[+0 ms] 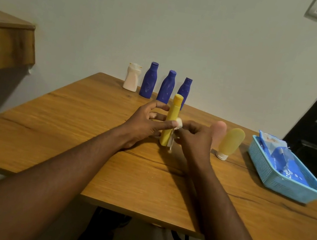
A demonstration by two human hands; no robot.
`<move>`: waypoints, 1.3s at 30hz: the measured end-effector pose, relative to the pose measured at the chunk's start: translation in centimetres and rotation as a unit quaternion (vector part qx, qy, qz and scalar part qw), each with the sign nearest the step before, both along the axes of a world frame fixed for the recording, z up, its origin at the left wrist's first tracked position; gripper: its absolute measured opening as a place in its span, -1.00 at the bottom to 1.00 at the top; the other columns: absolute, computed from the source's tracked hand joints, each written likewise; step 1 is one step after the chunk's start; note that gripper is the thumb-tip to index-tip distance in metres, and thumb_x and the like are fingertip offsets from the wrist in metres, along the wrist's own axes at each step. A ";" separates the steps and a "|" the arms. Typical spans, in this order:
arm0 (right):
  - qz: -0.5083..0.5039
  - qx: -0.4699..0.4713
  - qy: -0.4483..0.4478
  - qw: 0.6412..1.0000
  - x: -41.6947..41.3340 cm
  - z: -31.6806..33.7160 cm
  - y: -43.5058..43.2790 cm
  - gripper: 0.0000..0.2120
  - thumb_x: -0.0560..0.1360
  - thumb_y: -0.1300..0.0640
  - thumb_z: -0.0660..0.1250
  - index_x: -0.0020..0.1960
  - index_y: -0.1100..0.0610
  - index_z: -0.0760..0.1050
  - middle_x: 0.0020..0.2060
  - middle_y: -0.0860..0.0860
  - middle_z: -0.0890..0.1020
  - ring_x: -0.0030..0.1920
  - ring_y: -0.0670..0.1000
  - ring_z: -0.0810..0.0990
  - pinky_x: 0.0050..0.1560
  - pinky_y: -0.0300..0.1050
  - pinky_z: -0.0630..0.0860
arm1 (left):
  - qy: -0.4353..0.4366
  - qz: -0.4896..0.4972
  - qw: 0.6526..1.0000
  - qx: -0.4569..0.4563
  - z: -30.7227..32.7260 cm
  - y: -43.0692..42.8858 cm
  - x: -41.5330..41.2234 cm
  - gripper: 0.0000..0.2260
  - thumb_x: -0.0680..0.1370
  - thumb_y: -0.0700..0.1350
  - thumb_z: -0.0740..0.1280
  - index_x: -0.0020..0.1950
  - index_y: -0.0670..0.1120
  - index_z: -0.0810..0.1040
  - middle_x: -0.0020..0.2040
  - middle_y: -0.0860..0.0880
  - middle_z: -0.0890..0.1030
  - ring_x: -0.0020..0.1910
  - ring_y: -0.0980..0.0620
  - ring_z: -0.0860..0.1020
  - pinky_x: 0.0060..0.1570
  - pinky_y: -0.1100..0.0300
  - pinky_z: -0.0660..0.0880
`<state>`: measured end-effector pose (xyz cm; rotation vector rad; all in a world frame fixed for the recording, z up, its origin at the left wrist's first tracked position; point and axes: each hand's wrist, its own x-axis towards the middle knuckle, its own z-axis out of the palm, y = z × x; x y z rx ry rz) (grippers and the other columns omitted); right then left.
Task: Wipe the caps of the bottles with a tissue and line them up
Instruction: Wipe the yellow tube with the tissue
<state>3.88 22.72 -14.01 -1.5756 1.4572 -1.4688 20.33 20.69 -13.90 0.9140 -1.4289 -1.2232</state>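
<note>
Gripping upright yellow bottle (171, 120) at table (68, 125) centre with left hand (142, 123); pinching tissue (179, 123) against its side with right hand (194, 139), hands almost touching. At 12 o'clock beyond: white bottle (132, 78), three blue bottles (166, 88) in row.

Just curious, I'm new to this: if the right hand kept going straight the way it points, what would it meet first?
Most likely the upright yellow bottle, directly ahead of the right hand. The tissue it pinches seems to touch the bottle already, though depth is hard to judge.
</note>
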 end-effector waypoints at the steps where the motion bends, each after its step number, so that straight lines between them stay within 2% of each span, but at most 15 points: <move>1: 0.009 0.032 0.028 0.999 0.0 -0.1 0.0 -0.90 0.54 0.23 0.41 -0.02 0.16 0.70 -0.15 0.02 0.72 -0.07 0.01 0.70 -0.01 0.06 0.69 | 0.006 0.004 1.000 0.002 0.0 0.0 0.1 -0.46 0.43 -0.06 0.59 0.35 0.05 0.48 0.18 -0.07 0.68 0.14 -0.03 0.69 0.08 -0.10 0.66; 3: 0.018 0.070 0.083 0.994 0.1 -0.2 0.1 -0.89 0.52 0.25 0.40 -0.05 0.18 0.71 -0.18 0.03 0.71 -0.09 0.00 0.70 -0.05 0.01 0.70 | 0.017 0.013 1.000 0.007 0.1 0.1 0.1 -0.46 0.45 -0.09 0.57 0.38 0.01 0.46 0.15 -0.07 0.70 0.10 -0.02 0.70 0.01 -0.04 0.68; 5: 0.024 0.075 0.108 0.991 0.2 -0.1 0.1 -0.88 0.51 0.23 0.41 -0.02 0.19 0.71 -0.18 0.01 0.71 -0.08 -0.01 0.69 -0.11 -0.12 0.66 | 0.033 0.021 0.999 0.016 0.1 0.0 0.1 -0.44 0.46 -0.10 0.56 0.41 -0.02 0.45 0.13 -0.08 0.71 0.07 -0.03 0.71 -0.01 -0.06 0.68; 7: 0.033 0.045 0.113 0.992 0.5 0.1 0.4 -0.87 0.53 0.18 0.41 0.03 0.17 0.71 -0.12 -0.03 0.72 -0.07 -0.05 0.68 -0.16 -0.24 0.60 | 0.066 0.029 0.997 0.029 0.1 -0.1 0.3 -0.46 0.49 -0.10 0.54 0.43 -0.05 0.45 0.11 -0.10 0.72 0.06 -0.06 0.72 0.01 -0.11 0.67; 9: 0.036 -0.026 0.113 0.993 0.9 0.1 0.8 -0.83 0.54 0.12 0.44 0.10 0.11 0.71 -0.03 -0.07 0.72 -0.02 -0.10 0.65 -0.11 -0.29 0.57 | 0.093 0.043 0.994 0.034 0.2 -0.1 0.5 -0.50 0.52 -0.07 0.52 0.42 -0.08 0.48 0.12 -0.11 0.72 0.06 -0.06 0.72 0.01 -0.10 0.67; 12: 0.032 -0.098 0.107 0.989 1.4 0.1 1.0 -0.81 0.54 0.13 0.45 0.15 0.09 0.69 0.04 -0.07 0.72 0.06 -0.12 0.63 0.02 -0.24 0.58 | 0.083 0.049 0.995 0.033 0.0 -0.2 0.4 -0.52 0.52 0.01 0.50 0.40 -0.09 0.54 0.17 -0.11 0.69 0.07 -0.06 0.71 0.02 -0.09 0.68; 15: 0.016 -0.113 0.088 0.990 1.4 0.0 0.4 -0.82 0.56 0.21 0.41 0.14 0.11 0.70 0.06 -0.03 0.71 0.09 -0.08 0.62 0.09 -0.11 0.60 | 0.078 0.038 0.996 0.036 -0.1 -0.3 0.1 -0.55 0.53 0.04 0.50 0.37 -0.09 0.57 0.18 -0.10 0.70 0.10 -0.05 0.71 0.03 -0.11 0.67; 18: 0.002 -0.106 0.060 0.992 1.4 -0.1 0.1 -0.83 0.57 0.20 0.40 0.13 0.12 0.70 0.05 -0.01 0.71 0.10 -0.01 0.62 0.12 0.06 0.63 | 0.073 0.016 0.997 0.034 0.1 -0.1 -0.2 -0.60 0.55 0.01 0.48 0.35 -0.10 0.59 0.16 -0.08 0.71 0.11 -0.03 0.70 0.01 -0.07 0.68; 22: -0.008 -0.032 0.055 0.998 0.7 -0.3 -0.1 -0.82 0.57 0.14 0.41 0.14 0.13 0.70 0.04 0.00 0.72 0.08 -0.01 0.64 0.11 0.13 0.64 | 0.069 0.010 0.997 0.019 0.2 0.1 -0.4 -0.59 0.54 -0.01 0.49 0.35 -0.10 0.58 0.16 -0.06 0.71 0.13 -0.03 0.69 0.04 -0.10 0.67; 24: 0.019 0.021 0.058 0.998 0.5 -0.4 0.0 -0.84 0.58 0.18 0.39 0.10 0.14 0.71 -0.07 0.00 0.74 -0.02 0.01 0.69 0.05 0.16 0.67 | 0.074 0.031 0.997 0.016 0.4 0.2 -0.2 -0.56 0.53 0.00 0.50 0.36 -0.10 0.57 0.14 -0.05 0.71 0.11 -0.01 0.70 0.04 -0.12 0.67; 26: 0.031 0.031 0.066 0.997 0.7 -0.3 0.2 -0.85 0.57 0.21 0.38 0.05 0.14 0.72 -0.14 -0.01 0.74 -0.08 0.00 0.70 0.03 0.13 0.68 | 0.079 0.048 0.996 0.013 0.4 0.1 0.0 -0.54 0.52 0.02 0.50 0.37 -0.10 0.57 0.14 -0.06 0.70 0.10 0.00 0.70 0.03 -0.13 0.67; 32: -0.013 -0.088 0.064 0.994 1.4 0.2 0.6 -0.84 0.53 0.23 0.43 0.09 0.12 0.72 -0.02 -0.04 0.73 0.02 -0.07 0.65 0.12 -0.01 0.65 | 0.072 0.043 0.996 0.002 0.3 0.1 0.0 -0.55 0.53 -0.01 0.50 0.39 -0.09 0.55 0.10 -0.04 0.73 0.10 0.00 0.70 0.10 -0.15 0.65; 35: -0.019 -0.126 0.040 0.991 1.3 0.4 0.6 -0.83 0.54 0.24 0.42 0.09 0.11 0.71 0.00 -0.03 0.72 0.05 -0.06 0.64 0.13 0.02 0.64 | 0.058 0.012 0.998 -0.007 0.2 0.3 -0.1 -0.55 0.54 -0.05 0.50 0.40 -0.07 0.55 0.12 -0.03 0.73 0.14 0.00 0.69 0.14 -0.13 0.63; 39: -0.052 -0.147 -0.029 0.987 0.5 0.6 0.3 -0.76 0.54 0.30 0.40 0.16 0.09 0.67 0.06 -0.02 0.71 0.11 -0.03 0.65 0.14 0.08 0.65 | -0.009 -0.022 0.999 -0.041 -0.2 0.4 -0.4 -0.48 0.47 -0.06 0.57 0.42 0.00 0.55 0.21 0.02 0.69 0.22 0.04 0.65 0.16 -0.08 0.63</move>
